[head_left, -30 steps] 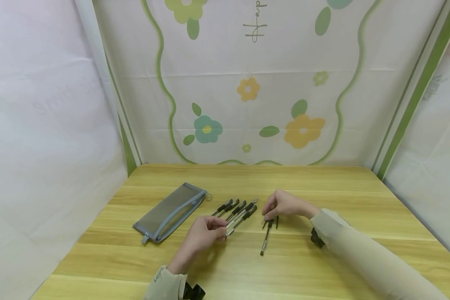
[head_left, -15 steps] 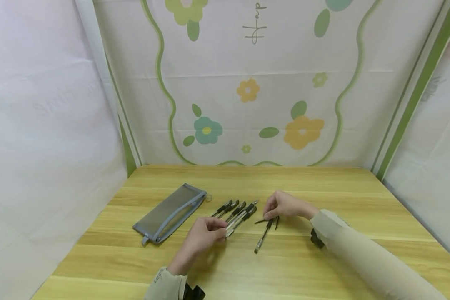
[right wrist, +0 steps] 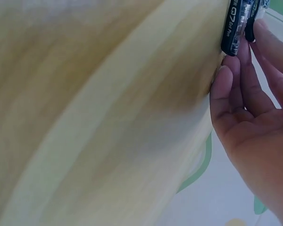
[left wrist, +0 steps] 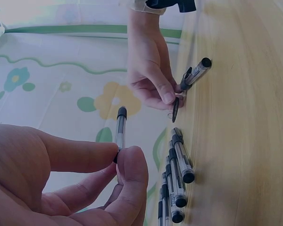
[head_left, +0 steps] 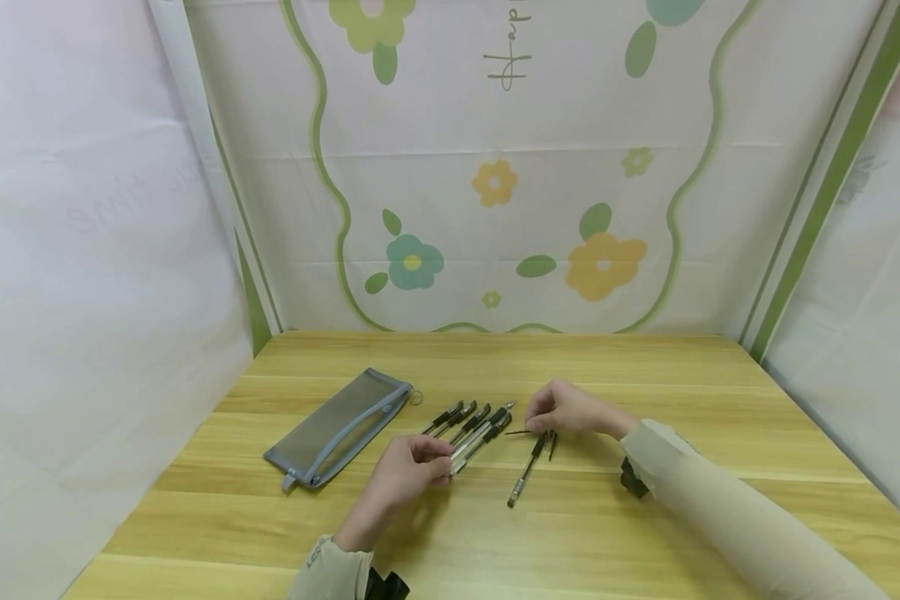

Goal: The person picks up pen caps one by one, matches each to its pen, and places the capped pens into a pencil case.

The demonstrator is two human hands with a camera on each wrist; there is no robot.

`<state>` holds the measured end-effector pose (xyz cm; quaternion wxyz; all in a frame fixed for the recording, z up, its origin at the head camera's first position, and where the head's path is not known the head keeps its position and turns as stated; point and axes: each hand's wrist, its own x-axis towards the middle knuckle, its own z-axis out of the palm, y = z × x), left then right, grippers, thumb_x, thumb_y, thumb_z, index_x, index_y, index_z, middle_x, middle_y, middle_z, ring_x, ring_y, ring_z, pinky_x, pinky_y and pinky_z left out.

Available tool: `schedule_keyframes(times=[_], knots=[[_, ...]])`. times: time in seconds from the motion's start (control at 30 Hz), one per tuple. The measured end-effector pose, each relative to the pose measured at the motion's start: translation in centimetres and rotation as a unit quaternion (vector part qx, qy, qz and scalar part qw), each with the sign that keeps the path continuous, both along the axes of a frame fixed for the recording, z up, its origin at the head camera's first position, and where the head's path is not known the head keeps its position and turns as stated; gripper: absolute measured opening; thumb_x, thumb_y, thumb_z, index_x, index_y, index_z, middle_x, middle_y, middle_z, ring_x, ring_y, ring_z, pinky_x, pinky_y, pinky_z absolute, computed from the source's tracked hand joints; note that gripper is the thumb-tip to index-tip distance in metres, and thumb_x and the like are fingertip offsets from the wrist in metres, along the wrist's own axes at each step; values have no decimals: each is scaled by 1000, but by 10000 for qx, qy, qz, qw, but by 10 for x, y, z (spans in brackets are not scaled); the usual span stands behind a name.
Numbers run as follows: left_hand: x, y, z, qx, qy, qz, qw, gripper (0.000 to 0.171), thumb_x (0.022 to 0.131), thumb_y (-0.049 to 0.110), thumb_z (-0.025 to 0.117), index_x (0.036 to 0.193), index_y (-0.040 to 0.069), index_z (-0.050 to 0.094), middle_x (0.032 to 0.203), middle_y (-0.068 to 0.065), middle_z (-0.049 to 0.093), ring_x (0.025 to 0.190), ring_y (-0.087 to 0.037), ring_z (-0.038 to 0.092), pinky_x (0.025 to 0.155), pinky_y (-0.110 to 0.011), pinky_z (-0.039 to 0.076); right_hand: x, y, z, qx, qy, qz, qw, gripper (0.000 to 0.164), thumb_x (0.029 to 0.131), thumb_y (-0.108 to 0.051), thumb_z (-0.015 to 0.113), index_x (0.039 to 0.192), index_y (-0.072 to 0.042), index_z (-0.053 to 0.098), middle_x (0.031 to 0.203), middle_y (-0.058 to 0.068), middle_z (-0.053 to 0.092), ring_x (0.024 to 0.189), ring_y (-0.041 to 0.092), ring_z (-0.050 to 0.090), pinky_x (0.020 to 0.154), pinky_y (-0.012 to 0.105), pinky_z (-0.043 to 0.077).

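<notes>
My left hand (head_left: 412,467) pinches a clear-barrelled pen (left wrist: 121,129) between thumb and fingers; its dark far end points away from the hand. In the head view this hand overlaps the near ends of a row of pens (head_left: 461,417). My right hand (head_left: 566,408) is low over the table to the right, fingertips together on a small thin black piece (left wrist: 175,110) that looks like a pen cap. Just below these fingers lies another pen (head_left: 523,479), slanting toward the near edge. Beside it is a short black piece (head_left: 552,447). In the right wrist view, a printed gel-pen label (right wrist: 234,26) shows next to the fingertips.
A grey mesh pencil pouch (head_left: 330,425) with a blue-grey zip lies left of the pens, a small ring (head_left: 417,397) at its corner. A flowered cloth (head_left: 450,292) hangs behind the wooden table (head_left: 607,533), with white cloth on both sides.
The thin black piece at my right fingertips has swung from pointing down to pointing left. The pen below has shifted slightly left at its near end. My left hand stays almost still.
</notes>
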<state>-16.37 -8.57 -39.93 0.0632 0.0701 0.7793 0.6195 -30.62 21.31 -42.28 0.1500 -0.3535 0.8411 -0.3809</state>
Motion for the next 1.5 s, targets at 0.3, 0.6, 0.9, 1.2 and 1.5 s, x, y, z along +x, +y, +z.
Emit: schedule_keyframes(times=[0.3, 0.6, 0.9, 1.2, 1.5], knots=[[1, -1, 0, 90, -63, 5, 9999, 16, 92, -4, 65, 106, -12, 66, 89, -19, 65, 77, -24, 65, 76, -43, 58, 1, 0, 1, -378, -32, -692, 9969, 8, 93, -12, 69, 95, -5, 73, 89, 10, 71, 81, 27, 67, 69, 37, 57], [1, -1, 1, 47, -10, -40, 10000, 17, 92, -4, 65, 106, -11, 66, 89, -20, 65, 79, -29, 66, 76, -44, 57, 10, 7, 4, -719, 102, -1208, 9900, 13, 92, -18, 72, 97, -5, 72, 93, 12, 69, 85, 30, 62, 71, 32, 53], [-2, -3, 0, 65, 14, -160, 9998, 17, 93, -1, 66, 107, -10, 67, 87, -14, 65, 80, -28, 65, 76, -43, 58, 31, 14, 9, -1345, -272, -1755, 9749, 23, 94, -21, 70, 103, 0, 69, 98, 24, 65, 88, 39, 61, 74, 45, 56], [-5, -15, 1, 251, -24, -291, 9993, 18, 94, -2, 63, 110, -11, 66, 95, -21, 64, 86, -34, 64, 79, -44, 57, 53, 16, 11, -1919, -300, -2087, 9585, 31, 95, -24, 69, 107, 5, 66, 100, 27, 64, 92, 46, 60, 74, 40, 57], [-8, -23, 1, -45, 141, -291, 9995, 18, 95, 3, 64, 110, -7, 68, 88, -13, 65, 78, -24, 61, 73, -45, 56, 73, 19, 14, -2451, -782, -2579, 9313, 41, 93, -28, 70, 113, 6, 64, 107, 29, 63, 98, 45, 61, 82, 40, 56]])
